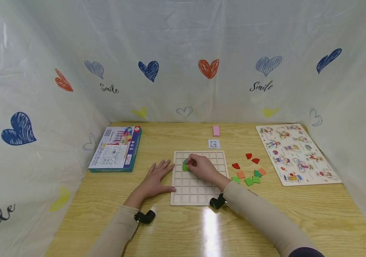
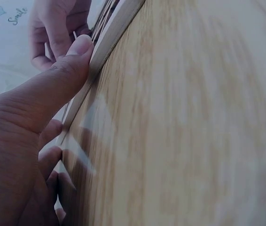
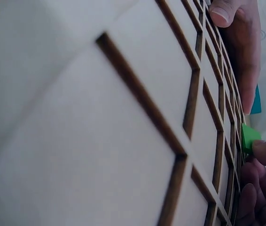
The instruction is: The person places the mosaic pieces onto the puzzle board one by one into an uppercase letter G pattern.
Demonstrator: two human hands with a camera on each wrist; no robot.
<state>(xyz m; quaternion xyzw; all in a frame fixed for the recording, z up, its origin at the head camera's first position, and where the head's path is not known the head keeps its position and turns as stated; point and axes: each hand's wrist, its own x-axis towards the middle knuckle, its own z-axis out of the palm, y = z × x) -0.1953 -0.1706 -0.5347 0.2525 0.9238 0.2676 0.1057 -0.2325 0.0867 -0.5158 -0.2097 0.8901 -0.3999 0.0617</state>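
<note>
A wooden grid board [image 1: 180,197] lies on the table, its squares framed by raised strips. In the head view my right hand [image 1: 203,167] is over its upper left part, thumb and fingertips pinching a green square tile [image 1: 185,167]. That green tile [image 3: 248,137] also shows at the right thumb in the right wrist view. Just above it on the board is a darker green piece [image 1: 184,161], partly hidden by the fingers. Flat beside the board's left edge, my left hand [image 1: 155,181] has its fingers spread and its thumb tip touching the rim.
Right of the board lie red quarter-circle pieces [image 1: 235,166], orange squares [image 1: 241,175] and several green tiles [image 1: 249,181]. A picture card [image 1: 214,144] and a pink block [image 1: 216,131] are behind it. A box [image 1: 114,150] stands left, a picture puzzle board [image 1: 298,154] right.
</note>
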